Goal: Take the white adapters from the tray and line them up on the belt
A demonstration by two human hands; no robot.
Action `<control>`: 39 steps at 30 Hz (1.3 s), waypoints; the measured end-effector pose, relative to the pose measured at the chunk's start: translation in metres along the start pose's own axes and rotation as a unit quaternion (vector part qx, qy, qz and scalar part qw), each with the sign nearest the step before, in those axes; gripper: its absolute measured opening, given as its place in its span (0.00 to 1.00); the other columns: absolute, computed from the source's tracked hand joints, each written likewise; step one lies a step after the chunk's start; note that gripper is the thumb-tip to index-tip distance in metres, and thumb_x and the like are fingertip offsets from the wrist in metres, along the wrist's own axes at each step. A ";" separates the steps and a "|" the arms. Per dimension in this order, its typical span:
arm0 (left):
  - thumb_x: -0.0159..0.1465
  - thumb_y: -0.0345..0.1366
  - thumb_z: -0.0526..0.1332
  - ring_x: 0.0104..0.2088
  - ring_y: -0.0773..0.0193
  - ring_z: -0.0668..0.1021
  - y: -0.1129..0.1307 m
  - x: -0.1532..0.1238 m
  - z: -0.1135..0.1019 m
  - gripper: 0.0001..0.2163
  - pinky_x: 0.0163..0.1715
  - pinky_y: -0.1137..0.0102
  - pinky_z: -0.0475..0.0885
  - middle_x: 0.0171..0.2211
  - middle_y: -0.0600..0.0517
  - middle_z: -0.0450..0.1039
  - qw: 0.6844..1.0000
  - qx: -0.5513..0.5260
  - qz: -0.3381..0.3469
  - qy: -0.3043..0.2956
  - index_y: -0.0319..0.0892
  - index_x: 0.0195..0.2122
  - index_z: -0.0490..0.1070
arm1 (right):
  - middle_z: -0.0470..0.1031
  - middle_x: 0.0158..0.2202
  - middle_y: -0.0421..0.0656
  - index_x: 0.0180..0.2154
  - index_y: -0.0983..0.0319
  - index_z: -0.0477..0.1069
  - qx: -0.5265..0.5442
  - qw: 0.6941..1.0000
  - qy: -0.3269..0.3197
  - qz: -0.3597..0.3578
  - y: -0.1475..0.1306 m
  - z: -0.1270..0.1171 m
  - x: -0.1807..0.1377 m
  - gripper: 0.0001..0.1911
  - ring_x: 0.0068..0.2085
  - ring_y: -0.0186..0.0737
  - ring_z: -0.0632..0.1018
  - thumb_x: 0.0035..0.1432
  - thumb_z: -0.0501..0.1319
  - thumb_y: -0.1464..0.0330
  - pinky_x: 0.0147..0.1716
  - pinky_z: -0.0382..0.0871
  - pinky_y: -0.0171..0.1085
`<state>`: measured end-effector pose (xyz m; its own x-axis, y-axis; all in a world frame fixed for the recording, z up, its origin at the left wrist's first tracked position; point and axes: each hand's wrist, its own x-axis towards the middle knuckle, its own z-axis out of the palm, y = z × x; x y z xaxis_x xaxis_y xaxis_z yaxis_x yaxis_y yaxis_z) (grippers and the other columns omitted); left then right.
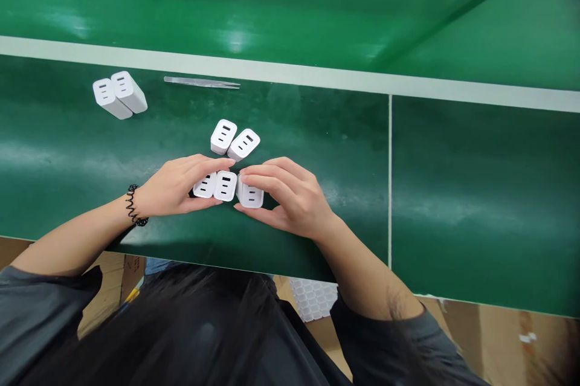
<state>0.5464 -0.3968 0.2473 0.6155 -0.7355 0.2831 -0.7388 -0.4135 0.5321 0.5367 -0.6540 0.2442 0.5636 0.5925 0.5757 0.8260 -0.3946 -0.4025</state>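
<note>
My left hand (pixel 174 186) is curled around two white chargers (pixel 216 185) that stand side by side on the green surface (pixel 317 150), ports facing me. My right hand (pixel 290 196) grips a third white charger (pixel 251 195) between thumb and fingers, right beside those two. Just beyond my fingertips another pair of white chargers (pixel 234 138) lies touching each other. A further pair of chargers (pixel 119 94) rests at the far left.
Metal tweezers (pixel 202 82) lie near a pale strip (pixel 317 77) that crosses the green surface. A thin white line (pixel 389 180) divides the surface on the right. Cardboard boxes (pixel 498 337) and a white tray (pixel 315 298) sit below the near edge.
</note>
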 end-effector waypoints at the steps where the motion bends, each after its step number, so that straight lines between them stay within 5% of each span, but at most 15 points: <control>1: 0.69 0.43 0.60 0.44 0.61 0.80 0.000 0.000 0.000 0.23 0.42 0.68 0.75 0.48 0.46 0.77 1.000 0.005 0.004 0.004 0.41 0.62 0.59 | 0.80 0.42 0.46 0.50 0.59 0.64 -0.004 1.000 -0.007 -0.006 0.000 0.001 0.000 0.18 0.38 0.42 0.79 0.62 0.65 0.63 0.36 0.76 0.42; 13: 0.69 0.42 0.61 0.48 0.60 0.80 0.002 0.000 0.002 0.23 0.48 0.67 0.77 0.50 0.45 0.77 0.990 0.067 0.101 0.065 0.40 0.63 0.60 | 0.79 0.44 0.48 0.52 0.60 0.63 -0.044 0.999 -0.024 -0.012 -0.006 0.003 -0.003 0.15 0.37 0.41 0.78 0.66 0.61 0.64 0.34 0.74 0.40; 26: 0.67 0.43 0.64 0.43 0.62 0.81 0.005 0.002 0.002 0.25 0.42 0.70 0.77 0.46 0.45 0.79 0.991 0.062 0.083 0.085 0.38 0.61 0.62 | 0.79 0.41 0.47 0.49 0.59 0.64 0.055 0.998 0.003 0.043 -0.005 0.009 -0.004 0.17 0.38 0.42 0.80 0.62 0.65 0.62 0.33 0.77 0.40; 39: 0.69 0.46 0.60 0.42 0.60 0.80 0.003 -0.002 -0.002 0.26 0.38 0.70 0.75 0.46 0.45 0.77 0.999 0.042 0.017 -0.003 0.41 0.63 0.58 | 0.78 0.46 0.48 0.56 0.59 0.61 0.099 0.991 -0.042 0.073 -0.003 0.014 -0.007 0.26 0.41 0.44 0.79 0.60 0.67 0.62 0.39 0.77 0.42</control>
<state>0.5435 -0.3960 0.2499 0.5880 -0.7531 0.2950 -0.7800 -0.4316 0.4530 0.5303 -0.6474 0.2307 0.6679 0.5983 0.4426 0.7120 -0.3403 -0.6142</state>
